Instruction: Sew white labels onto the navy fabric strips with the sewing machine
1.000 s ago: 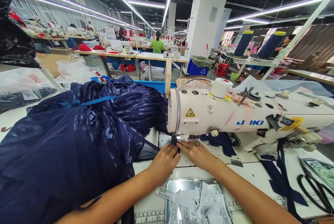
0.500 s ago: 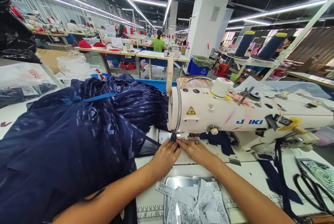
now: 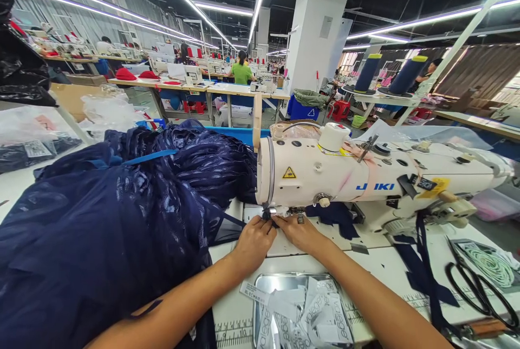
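Under the needle: fingers close to the stitch point

At the near edge of the sewing machine, both hands met just below the presser foot. By my reading the chief risk lay there: fingertips sat so near the needle that a slip of the thin fabric could have drawn one under it, and the heavy navy garment heaped to the left could have dragged the seam off line. The left hand had its fingers curled nearly shut, pinching the dark fabric edge at the foot. The right hand lay flatter, fingers together and pressed on the same edge; whether it pinched anything I could not tell. Nearer, a metal tray held loose white labels, and black scissors lay far right
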`<state>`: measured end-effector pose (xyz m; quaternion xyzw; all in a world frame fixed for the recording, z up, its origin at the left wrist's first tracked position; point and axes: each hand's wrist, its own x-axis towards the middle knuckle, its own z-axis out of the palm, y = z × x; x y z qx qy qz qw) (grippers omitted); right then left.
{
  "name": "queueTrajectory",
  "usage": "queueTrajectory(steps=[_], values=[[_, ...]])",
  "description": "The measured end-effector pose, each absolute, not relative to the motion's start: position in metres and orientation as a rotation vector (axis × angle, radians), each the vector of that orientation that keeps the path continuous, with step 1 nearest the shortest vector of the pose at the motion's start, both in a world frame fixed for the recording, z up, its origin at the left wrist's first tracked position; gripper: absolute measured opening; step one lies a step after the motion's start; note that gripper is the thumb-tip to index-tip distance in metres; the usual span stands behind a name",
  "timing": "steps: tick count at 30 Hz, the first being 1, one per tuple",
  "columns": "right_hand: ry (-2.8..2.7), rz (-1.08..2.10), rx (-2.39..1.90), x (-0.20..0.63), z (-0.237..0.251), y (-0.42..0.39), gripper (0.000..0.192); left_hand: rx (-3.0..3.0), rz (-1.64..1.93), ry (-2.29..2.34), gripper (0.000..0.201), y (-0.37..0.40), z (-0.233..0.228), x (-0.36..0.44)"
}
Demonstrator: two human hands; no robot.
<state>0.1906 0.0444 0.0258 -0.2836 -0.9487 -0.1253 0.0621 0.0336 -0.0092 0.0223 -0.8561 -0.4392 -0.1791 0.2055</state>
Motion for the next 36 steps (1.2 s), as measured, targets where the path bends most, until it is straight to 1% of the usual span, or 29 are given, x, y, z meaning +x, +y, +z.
queueTrajectory(steps=[7,11,14,16,18,20,22,25,30,33,36], values=[[-2.747,-0.413,-0.768,0.189,0.035,0.042,0.034,-2.349,-0.503,-1.308,0.014,-0.016,0.025,0.031],[-2.709,-0.287,-0.766,0.194,0.037,0.039,0.027,-2.364,-0.366,-1.443,0.014,-0.023,0.04,0.015],[-2.734,-0.131,-0.753,0.195,0.037,0.031,0.029,-2.401,-0.256,-1.615,0.022,-0.018,0.05,-0.006],[-2.74,-0.066,-0.746,0.192,0.037,0.025,0.033,-2.4,-0.33,-1.791,0.032,-0.011,0.053,-0.017],[-2.724,-0.047,-0.771,0.189,0.037,0.02,0.033,-2.419,-0.488,-1.854,0.041,-0.007,0.053,-0.019],[-2.704,-0.038,-0.801,0.185,0.037,0.017,0.031,-2.477,-0.603,-1.742,0.044,-0.008,0.051,-0.015],[-2.692,-0.005,-0.812,0.184,0.034,0.019,0.029,-2.545,-0.613,-1.573,0.041,-0.013,0.049,-0.006],[-2.658,0.101,-0.804,0.186,0.029,0.026,0.028,-2.623,-0.522,-1.484,0.034,-0.022,0.047,0.004],[-2.55,0.316,-0.699,0.195,0.02,0.038,0.025,-2.659,-0.365,-1.484,0.036,-0.027,0.044,0.005],[-2.548,0.3,-0.583,0.198,0.021,0.041,0.023,-2.657,-0.271,-1.447,0.037,-0.027,0.043,0.006],[-2.607,0.141,-0.474,0.2,0.028,0.039,0.025,-2.643,-0.189,-1.42,0.037,-0.028,0.043,0.007]])
